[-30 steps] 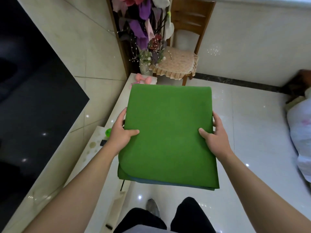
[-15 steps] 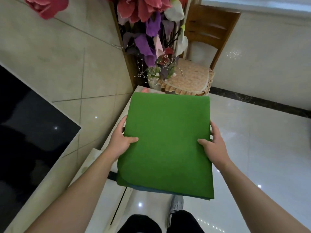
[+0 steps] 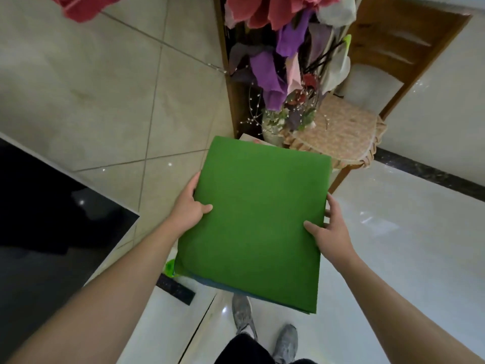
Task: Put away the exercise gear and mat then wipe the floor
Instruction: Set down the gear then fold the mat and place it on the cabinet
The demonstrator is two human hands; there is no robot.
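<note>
A folded green mat (image 3: pixel 257 219) with a blue underside hangs flat in front of me, above a low white cabinet top (image 3: pixel 162 319). My left hand (image 3: pixel 187 206) grips its left edge, thumb on top and fingers hidden beneath. My right hand (image 3: pixel 329 229) grips the right edge the same way. A small green object (image 3: pixel 170 266) peeks out under the mat's near left corner; the mat hides most of it.
A vase of artificial flowers (image 3: pixel 286 82) stands just beyond the mat, with a cushioned wooden chair (image 3: pixel 349 127) to its right. A tiled wall (image 3: pixel 105 88) and a black screen (image 3: pixel 39 219) are on the left. Glossy white floor (image 3: pixel 406 245) lies to the right. My grey shoes (image 3: pixel 242 313) show below.
I have stepped closer to the flowers and chair, carrying the mat forward over the cabinet. Both hands keep the same hold on its edges.
</note>
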